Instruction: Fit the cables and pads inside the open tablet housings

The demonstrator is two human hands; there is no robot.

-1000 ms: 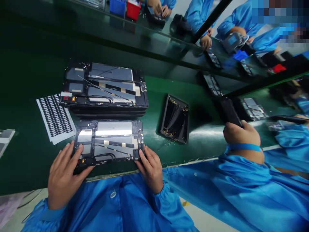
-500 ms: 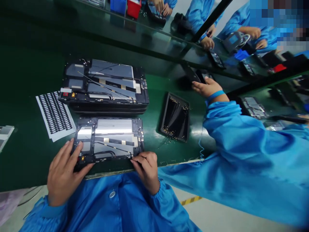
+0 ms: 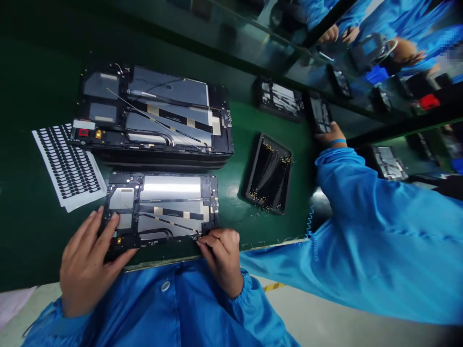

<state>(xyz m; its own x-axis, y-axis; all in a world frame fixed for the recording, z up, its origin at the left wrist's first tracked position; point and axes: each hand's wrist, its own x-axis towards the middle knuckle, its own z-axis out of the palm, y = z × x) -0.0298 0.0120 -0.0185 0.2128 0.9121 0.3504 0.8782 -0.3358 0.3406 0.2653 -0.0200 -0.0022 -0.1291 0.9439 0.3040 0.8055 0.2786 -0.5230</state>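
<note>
An opened tablet [image 3: 170,188] lies face down near the bench edge, its silver battery plates, black ribbon strip and thin cables exposed. My left hand [image 3: 88,260] rests on its left end, fingers spread over the frame and thumb along the near edge. At the near right corner, my right hand [image 3: 222,255] pinches the end of a thin cable [image 3: 164,222] against the board; the fingertips hide the tip itself. Just beyond stands a stack of similar opened tablets [image 3: 162,120], a loose cable lying across the top one.
Sheets of black stickers [image 3: 68,168] lie left of the stack. On the right, a black tray [image 3: 269,173] holds many thin cables with gold ends. A co-worker's hand [image 3: 331,135] touches another device [image 3: 320,113] by more tablets [image 3: 278,99]. A shelf rail crosses behind.
The view has shifted slightly. Both my hands keep their places on the tablet. The co-worker's hand has moved off the nearer tablets, uncovering them, to a device at their right.
</note>
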